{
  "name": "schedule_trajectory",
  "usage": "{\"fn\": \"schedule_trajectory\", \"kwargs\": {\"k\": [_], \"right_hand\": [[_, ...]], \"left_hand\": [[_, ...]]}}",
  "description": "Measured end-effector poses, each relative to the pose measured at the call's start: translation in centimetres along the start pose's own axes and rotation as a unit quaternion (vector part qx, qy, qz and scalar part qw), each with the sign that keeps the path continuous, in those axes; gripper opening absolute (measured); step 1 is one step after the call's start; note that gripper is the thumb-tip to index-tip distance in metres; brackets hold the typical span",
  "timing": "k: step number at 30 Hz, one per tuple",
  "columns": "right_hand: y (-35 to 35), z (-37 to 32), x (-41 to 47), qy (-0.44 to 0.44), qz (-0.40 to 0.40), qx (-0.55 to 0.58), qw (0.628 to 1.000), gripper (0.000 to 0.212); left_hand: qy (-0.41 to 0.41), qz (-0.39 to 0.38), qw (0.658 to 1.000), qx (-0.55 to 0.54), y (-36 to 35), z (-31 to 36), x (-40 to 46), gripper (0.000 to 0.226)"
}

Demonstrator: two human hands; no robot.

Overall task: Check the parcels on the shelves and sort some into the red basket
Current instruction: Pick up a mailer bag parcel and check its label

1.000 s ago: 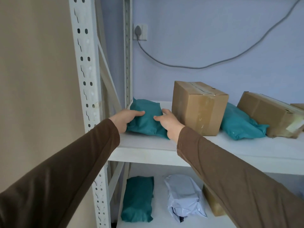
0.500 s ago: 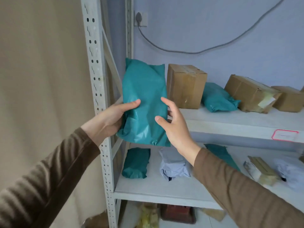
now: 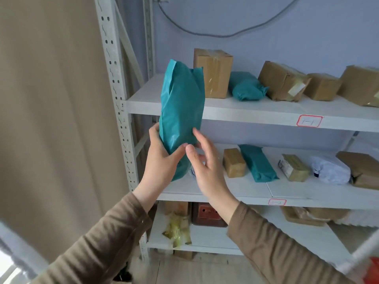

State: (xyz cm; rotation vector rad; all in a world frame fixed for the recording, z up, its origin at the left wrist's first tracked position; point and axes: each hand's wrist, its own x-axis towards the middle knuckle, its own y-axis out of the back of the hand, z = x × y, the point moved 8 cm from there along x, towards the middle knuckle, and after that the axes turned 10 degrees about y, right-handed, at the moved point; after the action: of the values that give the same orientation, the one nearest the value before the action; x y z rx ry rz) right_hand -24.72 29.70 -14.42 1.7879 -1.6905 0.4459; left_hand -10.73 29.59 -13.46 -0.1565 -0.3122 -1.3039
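Brown ribbed-knit long sleeves [image 3: 98,249] on both arms, bare hands.

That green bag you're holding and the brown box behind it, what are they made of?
The green bag looks like thin, slightly shiny plastic film: it crinkles and catches light where the left hand grips it. The brown box looks like matte cardboard, with glossy clear tape across it.

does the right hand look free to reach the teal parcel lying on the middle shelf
Probably yes: the right hand is open, only touching the held teal bag that the left hand grips, and the teal parcel lies uncovered near the shelf's front.
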Motion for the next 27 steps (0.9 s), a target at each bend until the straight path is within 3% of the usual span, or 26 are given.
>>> {"fn": "schedule_trajectory", "kwargs": {"k": [2, 6, 9, 12, 14, 16, 18, 21, 25, 27], "right_hand": [[-0.2, -0.1, -0.3, -0.018, -0.012, 0.061, 0.998, 0.066], [1.0, -0.3, -0.1, -0.074, -0.032, 0.168, 0.982, 0.055], [2.3, 0.4, -0.1, -0.123, -0.021, 0.219, 0.968, 0.048], [3.5, 1.4, -0.3, -0.184, 0.009, 0.270, 0.945, 0.037], [4.1, 1.9, -0.4, -0.223, 0.015, 0.305, 0.926, 0.037], [4.1, 2.2, -0.5, -0.261, 0.008, 0.332, 0.907, 0.038], [3.9, 2.3, -0.4, -0.274, -0.002, 0.350, 0.896, 0.033], [3.3, 2.5, 0.1, -0.269, -0.029, 0.358, 0.894, 0.030], [3.1, 2.7, 2.7, -0.231, -0.061, 0.277, 0.931, 0.025], [2.6, 2.7, 4.6, -0.204, -0.098, 0.221, 0.949, 0.044]], "left_hand": [[-0.051, -0.018, 0.997, 0.046, -1.4, 0.4, -1.1, 0.074], [-0.109, -0.037, 0.965, 0.235, -4.0, 0.8, -4.1, 0.113], [-0.123, -0.084, 0.952, 0.267, -4.7, 1.6, -5.5, 0.110], [-0.086, -0.129, 0.980, 0.126, -3.3, 3.1, -4.8, 0.082], [-0.064, -0.089, 0.993, -0.033, -1.1, 3.7, -3.3, 0.058], [-0.041, -0.026, 0.996, -0.069, 0.7, 3.5, -1.9, 0.045], [0.039, -0.068, 0.992, -0.097, 0.5, 2.0, -1.1, 0.051], [0.199, -0.215, 0.945, -0.145, -1.8, -0.1, -1.8, 0.058], [0.192, -0.164, 0.958, -0.138, -0.9, -0.4, 0.2, 0.063], [0.187, -0.122, 0.961, -0.162, 0.2, -0.1, 2.3, 0.060]]}}
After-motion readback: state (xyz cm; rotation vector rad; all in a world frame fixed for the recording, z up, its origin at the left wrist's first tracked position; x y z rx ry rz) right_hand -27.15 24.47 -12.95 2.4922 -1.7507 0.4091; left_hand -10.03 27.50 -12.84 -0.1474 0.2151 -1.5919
